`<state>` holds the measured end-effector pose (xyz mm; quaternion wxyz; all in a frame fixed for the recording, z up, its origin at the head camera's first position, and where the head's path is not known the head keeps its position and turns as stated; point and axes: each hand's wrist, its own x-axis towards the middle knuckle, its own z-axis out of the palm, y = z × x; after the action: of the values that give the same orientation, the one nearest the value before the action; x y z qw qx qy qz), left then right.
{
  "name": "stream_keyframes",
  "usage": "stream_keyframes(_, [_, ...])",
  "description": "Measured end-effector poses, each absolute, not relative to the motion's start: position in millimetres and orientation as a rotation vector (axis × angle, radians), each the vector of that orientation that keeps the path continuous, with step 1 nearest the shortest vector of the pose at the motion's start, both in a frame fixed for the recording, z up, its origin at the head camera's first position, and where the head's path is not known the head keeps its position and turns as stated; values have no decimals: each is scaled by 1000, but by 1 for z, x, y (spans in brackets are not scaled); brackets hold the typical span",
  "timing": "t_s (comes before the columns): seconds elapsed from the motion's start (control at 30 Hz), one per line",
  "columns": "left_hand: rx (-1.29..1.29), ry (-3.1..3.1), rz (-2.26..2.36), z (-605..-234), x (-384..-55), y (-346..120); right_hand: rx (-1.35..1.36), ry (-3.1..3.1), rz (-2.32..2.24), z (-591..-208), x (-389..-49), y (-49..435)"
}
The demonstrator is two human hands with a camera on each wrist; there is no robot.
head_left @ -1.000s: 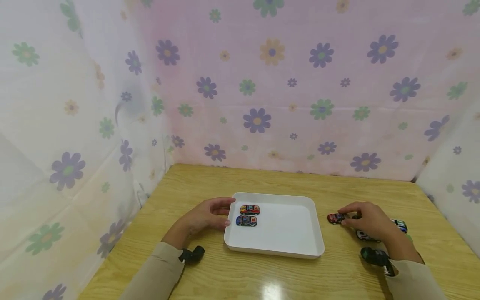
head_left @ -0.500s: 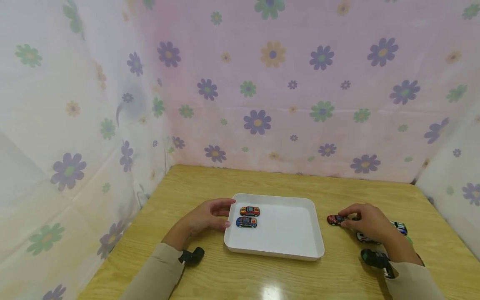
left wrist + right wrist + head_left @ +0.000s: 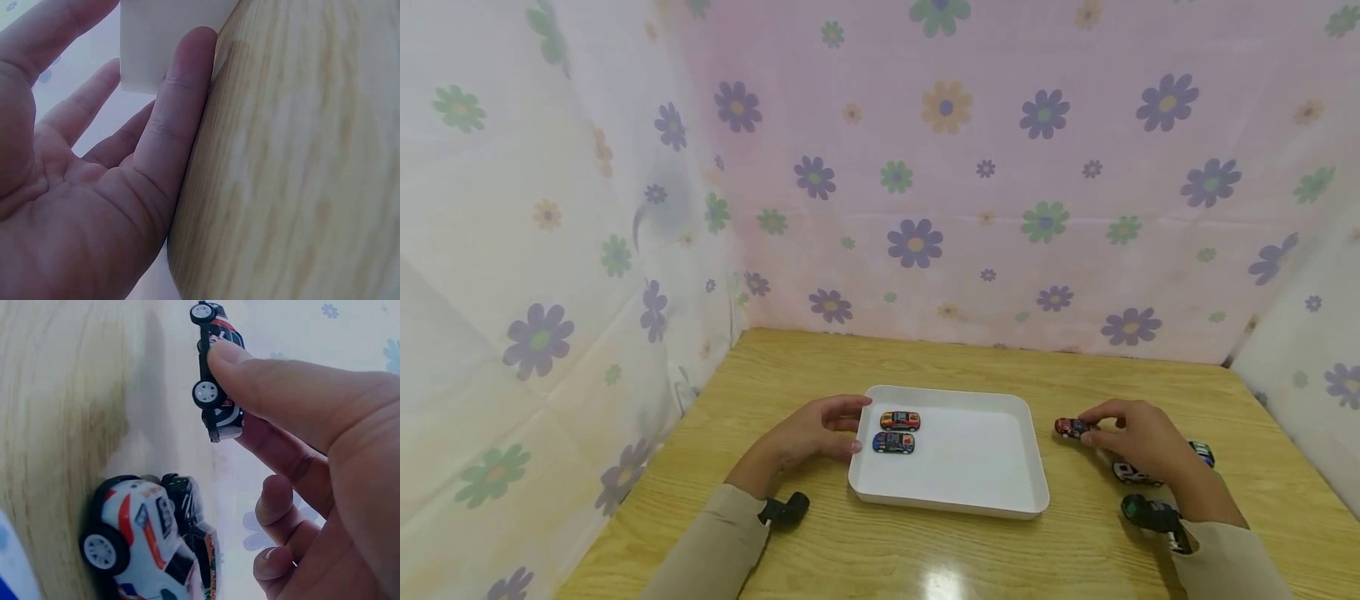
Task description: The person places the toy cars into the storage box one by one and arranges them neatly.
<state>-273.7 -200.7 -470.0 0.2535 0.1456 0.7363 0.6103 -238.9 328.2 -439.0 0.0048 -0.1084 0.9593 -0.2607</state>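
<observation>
A white tray [image 3: 970, 454] lies on the table, with a red-and-yellow toy car [image 3: 900, 421] and a blue toy car [image 3: 893, 442] side by side near its left end. My left hand [image 3: 808, 433] rests against the tray's left side, fingers fairly straight, thumb and a fingertip at the rim. In the left wrist view, that hand [image 3: 94, 162] stands on edge beside the tray wall [image 3: 159, 47]. My right hand [image 3: 1146, 437] pinches a red-and-black toy car [image 3: 1070, 427] between thumb and fingers. The right wrist view has this car raised off the wood.
Beneath and beside my right hand sit more toy cars, one white with red marks [image 3: 147, 528] and a dark one [image 3: 185, 500] touching it. A green-and-white car [image 3: 1202, 452] is partly hidden by the wrist. Flowered cloth [image 3: 970, 275] hangs behind the table.
The red-and-black toy car, pinched in my right hand, has risen slightly and shifted away from the cars around it. My left hand and the tray stay put.
</observation>
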Motion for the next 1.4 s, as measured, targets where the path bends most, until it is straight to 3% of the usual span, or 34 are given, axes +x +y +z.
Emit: stream_keyframes(1.4, [410,1991,1662,-469,-274,-200,-572,3141,-874,-405,-241,278])
